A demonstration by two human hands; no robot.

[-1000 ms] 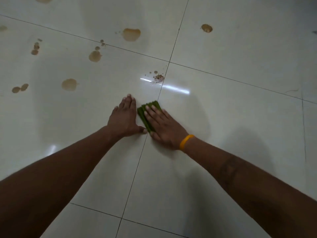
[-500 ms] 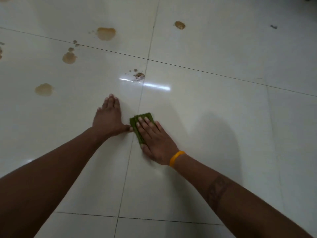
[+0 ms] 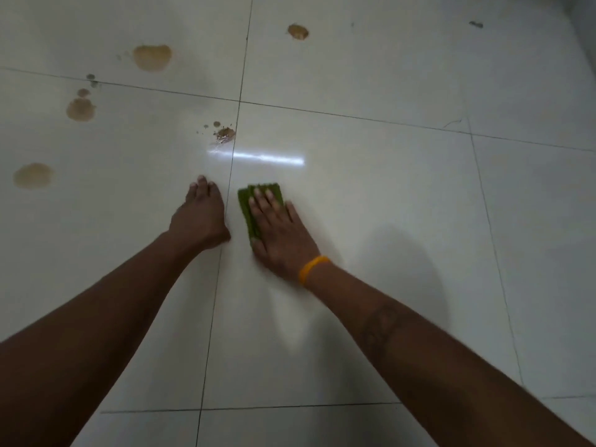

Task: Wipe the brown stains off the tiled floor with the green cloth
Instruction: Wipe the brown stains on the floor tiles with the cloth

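The cloth (image 3: 250, 208), folded into a green pad, is pressed flat to the floor (image 3: 371, 221) under the right hand (image 3: 280, 233). The fingers (image 3: 263, 204) are spread and laid straight over it, not curled round it, so nothing is gripped; the pad shows only beyond the fingertips and along the thumb side. The left hand (image 3: 201, 217) is planted just beside it, across a grout line (image 3: 230, 175), fingers together and extended, holding nothing; it is judged to be a prop for body weight.

No stain lies under the cloth. The nearest one, a speckled stain (image 3: 224, 134), sits ahead of the left fingertips, just left of the grout line. Further stains lie well ahead and to the left: a round blot (image 3: 33, 175), another (image 3: 80, 109), a large one (image 3: 152, 58), and a small one (image 3: 297, 31) ahead of the right fingertips.

The step in hand is judged to be sliding the pad forward to the speckled stain. It would be done best with the palm kept flat and pressure held even, the pad pushed ahead of the fingers so the residue is gathered rather than smeared across the grout. A clean face of the cloth should be turned down before the paler blots are taken.

No containers are in view.
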